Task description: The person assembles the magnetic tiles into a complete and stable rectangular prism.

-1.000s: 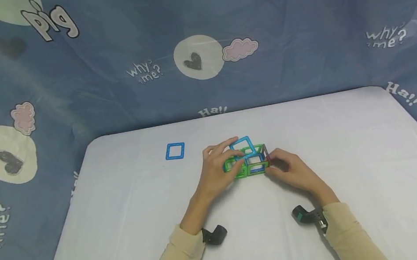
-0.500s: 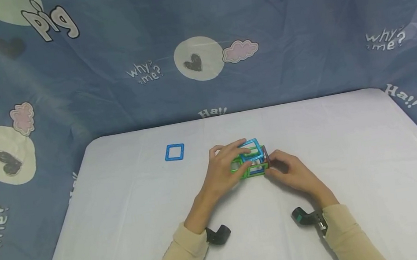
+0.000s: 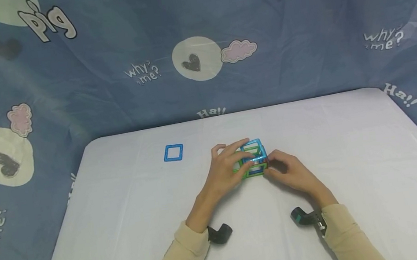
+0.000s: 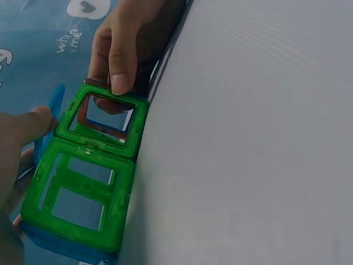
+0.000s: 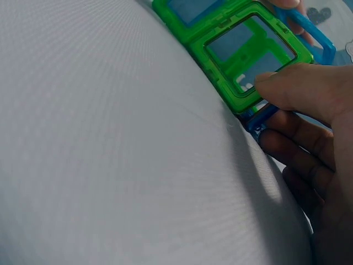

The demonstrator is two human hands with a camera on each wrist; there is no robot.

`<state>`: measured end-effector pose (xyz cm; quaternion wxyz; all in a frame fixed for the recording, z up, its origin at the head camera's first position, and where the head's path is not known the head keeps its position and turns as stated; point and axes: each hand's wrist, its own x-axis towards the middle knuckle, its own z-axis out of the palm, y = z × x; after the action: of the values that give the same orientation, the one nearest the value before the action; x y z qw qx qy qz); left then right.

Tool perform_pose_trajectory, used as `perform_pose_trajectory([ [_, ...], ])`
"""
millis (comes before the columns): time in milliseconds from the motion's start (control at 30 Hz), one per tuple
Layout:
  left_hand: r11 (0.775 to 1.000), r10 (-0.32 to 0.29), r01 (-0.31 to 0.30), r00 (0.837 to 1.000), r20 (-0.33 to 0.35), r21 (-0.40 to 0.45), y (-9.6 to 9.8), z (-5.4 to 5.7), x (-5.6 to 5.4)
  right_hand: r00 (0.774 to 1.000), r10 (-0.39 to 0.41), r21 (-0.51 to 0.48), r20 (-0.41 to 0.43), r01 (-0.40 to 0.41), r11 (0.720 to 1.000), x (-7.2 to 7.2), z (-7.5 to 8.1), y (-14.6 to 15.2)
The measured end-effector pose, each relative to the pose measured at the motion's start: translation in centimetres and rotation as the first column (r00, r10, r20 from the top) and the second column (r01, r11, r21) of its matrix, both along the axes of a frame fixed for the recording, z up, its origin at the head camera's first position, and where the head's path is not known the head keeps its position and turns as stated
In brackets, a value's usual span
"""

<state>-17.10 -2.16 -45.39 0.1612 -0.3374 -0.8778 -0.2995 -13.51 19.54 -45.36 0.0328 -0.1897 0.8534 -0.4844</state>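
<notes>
My left hand [image 3: 224, 171] pinches a light blue square magnetic tile [image 3: 255, 159] between thumb and fingers. The tile lies tilted over the right half of a low box of joined magnetic tiles [image 4: 91, 149], mostly green at the front. In the left wrist view the blue tile [image 4: 57, 102] shows nearly edge-on along the box's top. My right hand [image 3: 293, 172] grips the box's right end, its thumb [image 5: 276, 88] on the green front and its fingers behind the end tile. A reddish-brown tile shows through the front opening. My left fingers partly hide the box's left half.
Another blue square tile [image 3: 174, 158] lies flat on the white table [image 3: 132, 212], left of the box. A blue patterned cloth [image 3: 111, 63] stands behind the table's far edge. Black wrist cameras [image 3: 221, 234] hang near both sleeves.
My left hand has moved slightly right, carrying the light blue tile over the box's right half and lowering it. My right hand has stayed at the box's right end.
</notes>
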Motion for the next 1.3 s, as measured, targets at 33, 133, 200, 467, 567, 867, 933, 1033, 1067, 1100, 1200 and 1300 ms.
perform_pose_trajectory([
  [33,1.0,-0.001,0.001,1.0,-0.001,-0.003,0.07,0.01,-0.03,1.0,0.0,0.003,-0.003,0.0,1.0,-0.01,-0.01,0.02],
  [133,1.0,-0.006,0.006,1.0,0.002,-0.024,0.27,0.07,-0.05,1.0,-0.002,0.012,-0.011,0.002,1.0,0.0,-0.03,0.05],
  [200,0.999,-0.004,0.004,1.0,0.007,-0.042,0.34,0.07,-0.04,1.0,-0.002,0.012,-0.01,0.002,1.0,0.0,-0.04,0.05],
  [467,0.998,-0.003,0.004,1.0,0.02,-0.056,0.22,0.11,0.0,1.0,0.001,-0.001,-0.004,-0.001,1.0,-0.05,0.04,-0.03],
  [567,0.998,-0.007,0.009,1.0,0.025,-0.056,0.22,0.06,0.0,1.0,0.001,-0.001,0.002,-0.001,1.0,-0.03,0.03,-0.04],
  [867,0.997,-0.016,0.017,1.0,0.012,-0.075,0.31,-0.15,0.09,1.0,-0.009,0.01,0.002,0.009,1.0,0.09,-0.07,-0.03],
  [933,0.997,-0.017,0.018,1.0,0.013,-0.08,0.33,-0.14,0.13,1.0,-0.01,0.009,0.003,0.01,1.0,0.14,-0.1,0.0],
  [1033,0.996,-0.017,0.019,1.0,0.018,-0.088,0.37,-0.17,0.14,1.0,-0.013,0.009,0.003,0.013,1.0,0.17,-0.14,0.05],
  [1067,0.996,-0.017,0.019,1.0,0.018,-0.09,0.38,-0.18,0.14,1.0,-0.014,0.013,-0.001,0.014,1.0,0.16,-0.15,0.07],
  [1100,0.995,-0.015,0.017,1.0,0.019,-0.094,0.39,-0.2,0.13,1.0,-0.017,0.015,-0.002,0.017,1.0,0.15,-0.15,0.08],
  [1200,0.994,-0.008,0.01,1.0,0.017,-0.107,0.4,-0.22,0.15,1.0,-0.018,0.022,-0.007,0.018,1.0,0.08,-0.14,0.09],
  [1300,0.991,-0.001,0.003,1.0,0.012,-0.133,0.42,-0.19,0.15,1.0,-0.013,0.028,-0.014,0.014,1.0,0.02,-0.13,0.11],
])
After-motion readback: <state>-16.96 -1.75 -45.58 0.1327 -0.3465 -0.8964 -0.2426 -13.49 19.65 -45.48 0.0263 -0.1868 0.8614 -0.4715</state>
